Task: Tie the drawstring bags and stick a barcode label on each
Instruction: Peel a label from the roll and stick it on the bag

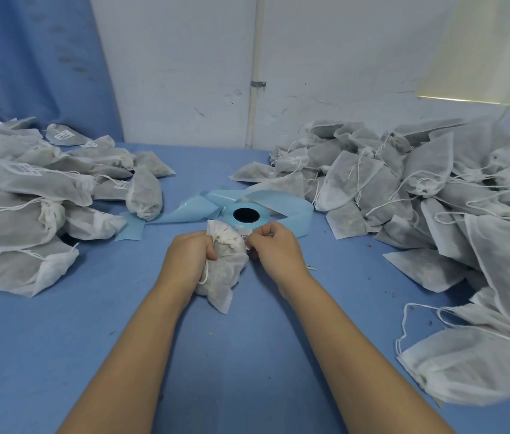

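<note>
At the middle of the desk, the left hand grips a drawstring bag by its neck; the right hand pinches a barcode label just beside it.

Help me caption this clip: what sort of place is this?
Probably a small packing workstation: labelled drawstring bags piled at left, unlabelled ones at right, a label roll between, all on a blue table.
</note>
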The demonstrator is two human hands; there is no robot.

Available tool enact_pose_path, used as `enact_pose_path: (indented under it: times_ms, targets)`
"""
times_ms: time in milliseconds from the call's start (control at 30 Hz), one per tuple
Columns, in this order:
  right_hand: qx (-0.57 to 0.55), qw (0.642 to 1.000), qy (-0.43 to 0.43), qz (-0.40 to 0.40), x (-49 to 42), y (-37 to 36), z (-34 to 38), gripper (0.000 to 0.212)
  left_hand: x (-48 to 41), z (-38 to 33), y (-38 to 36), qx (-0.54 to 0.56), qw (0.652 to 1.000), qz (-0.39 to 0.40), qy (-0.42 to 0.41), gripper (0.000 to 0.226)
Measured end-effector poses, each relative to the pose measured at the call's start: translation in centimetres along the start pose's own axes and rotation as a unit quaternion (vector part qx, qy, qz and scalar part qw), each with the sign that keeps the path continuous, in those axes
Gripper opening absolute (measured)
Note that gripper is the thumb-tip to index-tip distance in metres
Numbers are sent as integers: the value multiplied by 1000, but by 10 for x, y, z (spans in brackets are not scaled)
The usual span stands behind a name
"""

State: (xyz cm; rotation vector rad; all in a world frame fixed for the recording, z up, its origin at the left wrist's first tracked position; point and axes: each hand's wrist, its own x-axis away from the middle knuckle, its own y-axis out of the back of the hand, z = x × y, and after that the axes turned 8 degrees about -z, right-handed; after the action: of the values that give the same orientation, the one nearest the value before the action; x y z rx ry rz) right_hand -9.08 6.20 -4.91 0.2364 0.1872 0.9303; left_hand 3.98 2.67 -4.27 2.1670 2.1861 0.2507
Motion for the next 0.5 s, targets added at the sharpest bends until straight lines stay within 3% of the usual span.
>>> enact_pose_path:
  times_ms: [300,500]
  targets:
    - [-25,998,-19,51,-2,10,5,13,0,1,-3,-8,1000,4,-8,50]
    - [1,999,14,-30,0,5,-3,19,1,3,0,-13,999,30,-26,45]
